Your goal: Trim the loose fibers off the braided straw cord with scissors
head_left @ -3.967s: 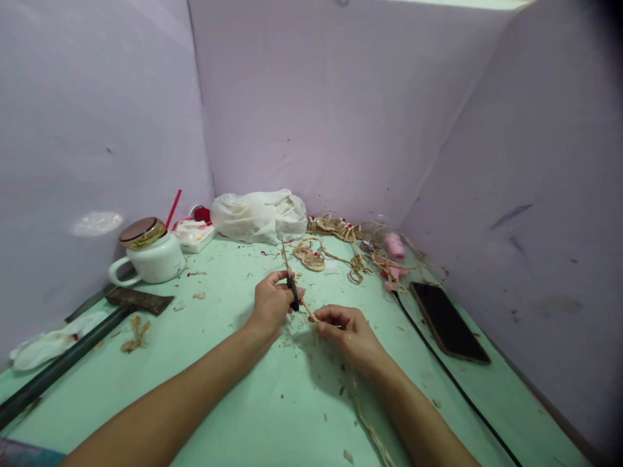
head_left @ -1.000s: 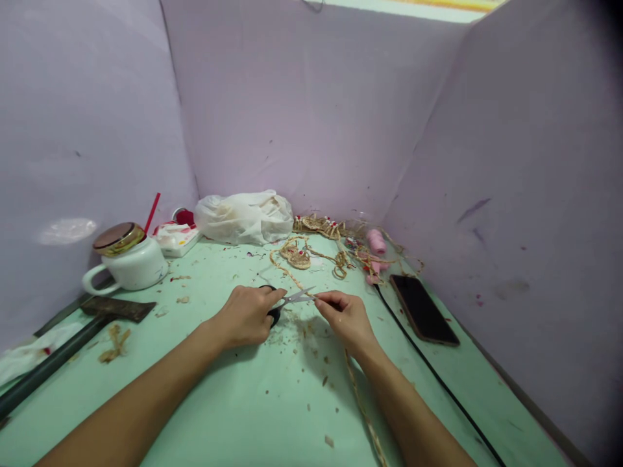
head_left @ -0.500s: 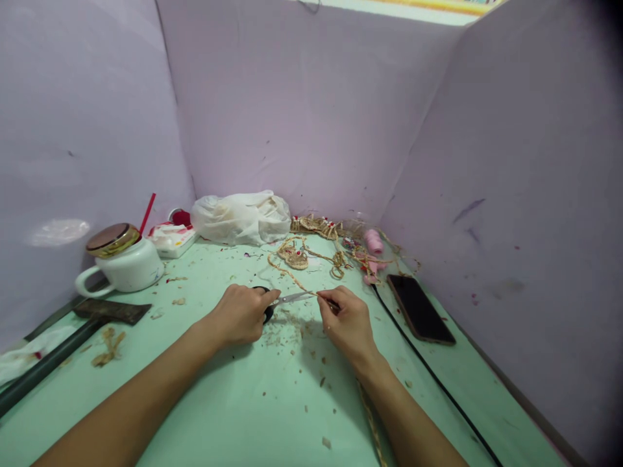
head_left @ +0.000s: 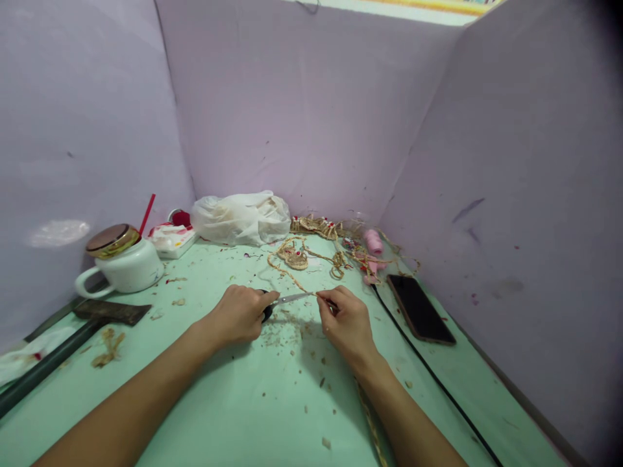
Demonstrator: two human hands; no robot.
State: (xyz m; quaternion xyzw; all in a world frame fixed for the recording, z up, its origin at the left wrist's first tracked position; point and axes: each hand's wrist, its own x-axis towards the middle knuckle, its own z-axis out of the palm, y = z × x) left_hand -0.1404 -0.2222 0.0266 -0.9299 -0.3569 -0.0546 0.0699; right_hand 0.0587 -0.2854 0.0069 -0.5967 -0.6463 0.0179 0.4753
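My left hand (head_left: 243, 314) is closed around the black handles of a pair of scissors (head_left: 294, 298), whose blades point right and look closed together. Their tips reach the fingertips of my right hand (head_left: 348, 321). That hand pinches a thin braided straw cord by its end, close to the blade tips. A further length of braided cord (head_left: 370, 421) hangs below my right wrist. Behind the blades, a strand of cord (head_left: 285, 272) runs back to a small woven straw piece (head_left: 294, 257) with a red bead. Whether this strand still joins the pinched end cannot be made out.
A white mug (head_left: 129, 267) with a gold lid and a hammer (head_left: 111, 311) lie left. A white plastic bag (head_left: 243, 217) sits at the back. Tangled straw cord (head_left: 338, 263), a pink thread spool (head_left: 374, 242), a phone (head_left: 421, 308) and a black cable (head_left: 428, 370) are right.
The scissors' handles have come together and the blades have closed at the cord beside my right fingertips. Both hands have stayed almost in place.
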